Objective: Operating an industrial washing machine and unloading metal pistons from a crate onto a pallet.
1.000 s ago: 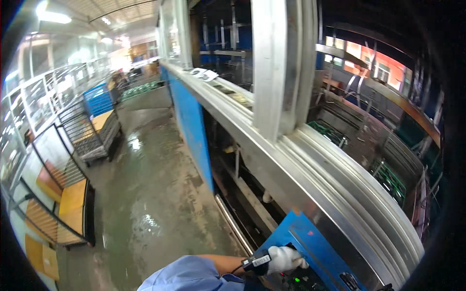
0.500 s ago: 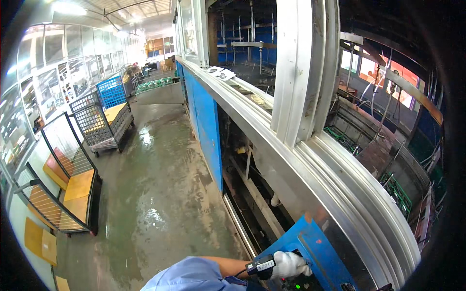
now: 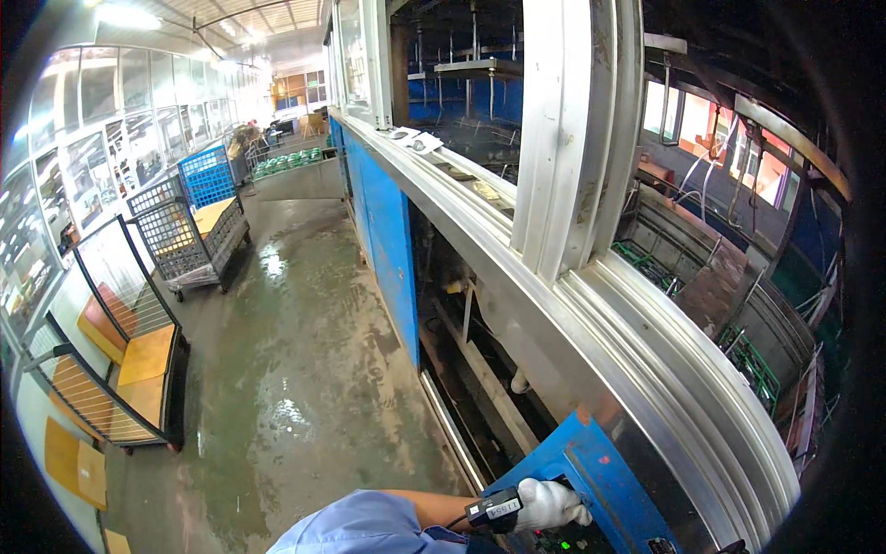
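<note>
My left hand (image 3: pixel 551 506), in a white glove with a small black device strapped at the wrist, lies against a blue metal panel (image 3: pixel 614 485) near the lower edge. Its fingers are curled beside a dark opening in the panel. What they hold, if anything, is hidden. Just below the hand, a small green light (image 3: pixel 566 545) and a red glow show among dark parts. The left arm, in a light blue sleeve (image 3: pixel 369 523), reaches in from the lower edge. My right hand is not in view.
A silver window frame (image 3: pixel 577 138) and curved sill (image 3: pixel 683 369) run along my right. Behind them are hanging bars (image 3: pixel 475 69) and tanks with green racks (image 3: pixel 752 365). Wheeled cage carts (image 3: pixel 189 235) stand left on the wet floor (image 3: pixel 295 369). Blue panels (image 3: pixel 378 231) line the walkway.
The hanging bars behind the window frame have shifted position. The view has turned very slightly. My left hand stays at the same place on the blue panel.
</note>
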{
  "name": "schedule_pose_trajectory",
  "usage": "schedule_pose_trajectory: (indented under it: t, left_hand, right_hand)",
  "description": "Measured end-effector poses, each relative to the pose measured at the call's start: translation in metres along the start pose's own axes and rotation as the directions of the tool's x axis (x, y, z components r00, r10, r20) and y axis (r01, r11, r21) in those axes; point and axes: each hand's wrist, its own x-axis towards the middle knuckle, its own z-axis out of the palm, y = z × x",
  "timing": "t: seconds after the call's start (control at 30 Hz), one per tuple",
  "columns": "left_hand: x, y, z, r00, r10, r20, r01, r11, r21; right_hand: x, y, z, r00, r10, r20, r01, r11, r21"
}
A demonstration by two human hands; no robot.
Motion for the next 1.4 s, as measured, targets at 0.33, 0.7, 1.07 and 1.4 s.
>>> schedule_pose_trajectory:
  t: [0.33,0.7,1.07,1.4]
  left_hand:
    - [0.007,-0.085,-0.03,0.991,0.12,0.064,-0.122,0.577,0.807]
    - [0.0,0.037,0.003,0.94,-0.338,-0.052,0.299,0.739,0.604]
    - [-0.001,0.107,0.02,0.865,-0.5,-0.049,0.375,0.577,0.725]
    - [0.006,0.12,0.024,0.786,-0.609,-0.112,0.425,0.399,0.813]
  right_hand:
    - [-0.003,-0.001,0.004,1.0,0.009,0.019,-0.009,1.0,-0.005]
    - [-0.009,0.002,-0.003,1.0,0.018,-0.003,-0.018,1.0,0.0]
    - [-0.01,0.005,-0.009,0.999,0.029,-0.028,-0.029,1.0,0.006]
    - [-0.014,0.007,-0.014,0.998,0.047,-0.046,-0.046,0.999,0.017]
